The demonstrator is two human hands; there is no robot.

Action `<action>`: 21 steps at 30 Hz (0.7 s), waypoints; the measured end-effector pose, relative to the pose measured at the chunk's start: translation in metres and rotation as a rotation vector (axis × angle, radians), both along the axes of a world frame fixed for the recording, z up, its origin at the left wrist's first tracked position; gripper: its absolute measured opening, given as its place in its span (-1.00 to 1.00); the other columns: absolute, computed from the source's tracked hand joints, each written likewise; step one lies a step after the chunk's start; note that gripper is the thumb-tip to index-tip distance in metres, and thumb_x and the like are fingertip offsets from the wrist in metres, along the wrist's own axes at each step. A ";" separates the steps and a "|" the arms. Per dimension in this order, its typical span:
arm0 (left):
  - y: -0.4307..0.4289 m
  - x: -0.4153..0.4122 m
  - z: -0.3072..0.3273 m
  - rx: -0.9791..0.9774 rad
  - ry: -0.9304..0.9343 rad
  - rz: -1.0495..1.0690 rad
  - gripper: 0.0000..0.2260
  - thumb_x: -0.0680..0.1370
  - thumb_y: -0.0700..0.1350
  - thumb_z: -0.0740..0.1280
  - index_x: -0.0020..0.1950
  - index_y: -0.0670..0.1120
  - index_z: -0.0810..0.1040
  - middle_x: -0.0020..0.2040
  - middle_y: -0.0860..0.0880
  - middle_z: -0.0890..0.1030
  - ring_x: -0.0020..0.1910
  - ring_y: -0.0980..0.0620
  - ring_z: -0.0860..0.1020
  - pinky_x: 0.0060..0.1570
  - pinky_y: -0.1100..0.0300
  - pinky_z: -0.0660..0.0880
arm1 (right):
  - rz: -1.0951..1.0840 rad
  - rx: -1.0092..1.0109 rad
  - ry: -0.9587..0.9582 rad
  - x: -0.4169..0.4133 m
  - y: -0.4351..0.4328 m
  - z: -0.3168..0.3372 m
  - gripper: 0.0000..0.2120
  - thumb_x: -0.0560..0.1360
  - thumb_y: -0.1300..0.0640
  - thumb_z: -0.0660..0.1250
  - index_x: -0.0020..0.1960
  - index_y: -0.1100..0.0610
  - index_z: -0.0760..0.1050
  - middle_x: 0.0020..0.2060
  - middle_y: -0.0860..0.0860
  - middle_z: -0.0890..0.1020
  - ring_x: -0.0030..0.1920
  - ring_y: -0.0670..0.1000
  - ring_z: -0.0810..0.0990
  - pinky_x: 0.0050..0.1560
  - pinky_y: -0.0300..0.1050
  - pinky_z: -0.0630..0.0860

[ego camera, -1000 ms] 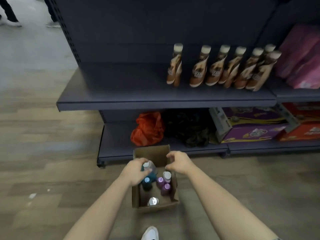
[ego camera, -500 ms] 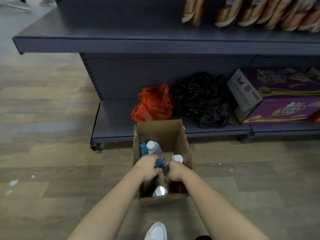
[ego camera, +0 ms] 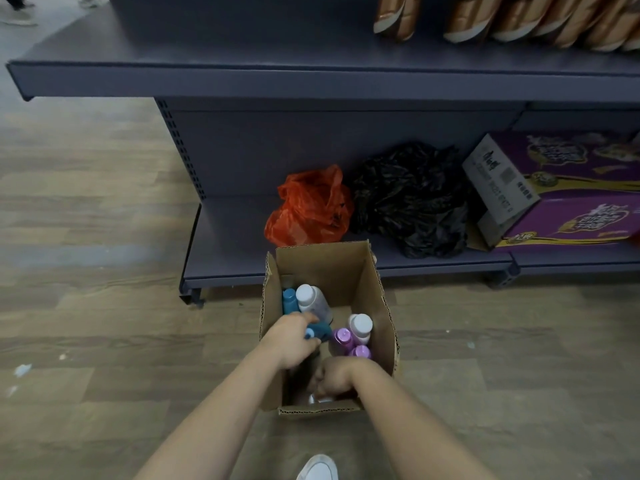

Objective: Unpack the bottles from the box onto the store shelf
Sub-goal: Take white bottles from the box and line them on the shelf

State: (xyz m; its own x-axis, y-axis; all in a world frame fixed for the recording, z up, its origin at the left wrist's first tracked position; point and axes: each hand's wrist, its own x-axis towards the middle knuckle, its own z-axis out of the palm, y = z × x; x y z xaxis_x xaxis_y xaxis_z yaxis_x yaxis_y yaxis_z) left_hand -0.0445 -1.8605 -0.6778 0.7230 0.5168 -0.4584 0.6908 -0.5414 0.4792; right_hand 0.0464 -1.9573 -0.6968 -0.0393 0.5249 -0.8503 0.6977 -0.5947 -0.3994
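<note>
An open cardboard box (ego camera: 375,299) stands on the floor in front of the shelf unit. Several bottles are inside: a teal-capped one (ego camera: 288,299), a white-capped one (ego camera: 311,299), another white-capped one (ego camera: 361,327) and two purple-capped ones (ego camera: 343,337). My left hand (ego camera: 294,341) is inside the box at its left side, its fingers curled round a teal bottle (ego camera: 318,332). My right hand (ego camera: 334,377) reaches deep into the near part of the box, its fingers curled down over a silver-topped bottle (ego camera: 317,398) that is mostly hidden.
The grey middle shelf (ego camera: 242,74) carries a row of brown bottles (ego camera: 485,19) at the right. The bottom shelf (ego camera: 228,254) holds an orange bag (ego camera: 311,209), a black bag (ego camera: 412,199) and a purple carton (ego camera: 568,188). My white shoe (ego camera: 318,469) is near the box.
The view has moved closer and tilted down. My right hand has gone from the purple bottles to the near end of the box. My left hand stays on the teal bottle.
</note>
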 end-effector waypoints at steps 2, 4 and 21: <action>0.000 0.000 -0.001 0.011 0.003 -0.007 -0.54 0.55 -0.05 0.31 0.44 -0.03 0.36 0.39 -0.09 0.43 0.36 -0.06 0.41 0.34 0.15 0.34 | -0.006 0.012 0.004 0.001 -0.002 -0.004 -0.65 0.54 0.16 0.33 0.31 0.15 0.52 0.26 0.07 0.58 0.03 -0.04 0.49 0.17 -0.19 0.43; 0.001 0.000 -0.002 0.018 -0.006 -0.006 -0.55 0.55 -0.07 0.30 0.44 -0.03 0.36 0.39 -0.09 0.43 0.36 -0.06 0.41 0.34 0.14 0.34 | -0.032 0.034 -0.022 0.003 -0.004 -0.007 -0.66 0.49 0.17 0.38 0.27 0.15 0.55 0.20 0.08 0.61 0.04 0.01 0.55 0.13 -0.19 0.46; 0.001 0.004 0.101 -0.076 -0.040 0.075 -0.58 0.56 -0.10 0.27 0.42 -0.02 0.39 0.36 -0.04 0.48 0.31 -0.02 0.46 0.27 0.19 0.39 | -0.348 0.180 -0.200 0.042 0.018 0.134 -0.76 0.37 0.27 0.45 0.01 0.08 0.61 -0.10 0.01 0.60 -0.10 0.09 0.68 -0.08 0.00 0.67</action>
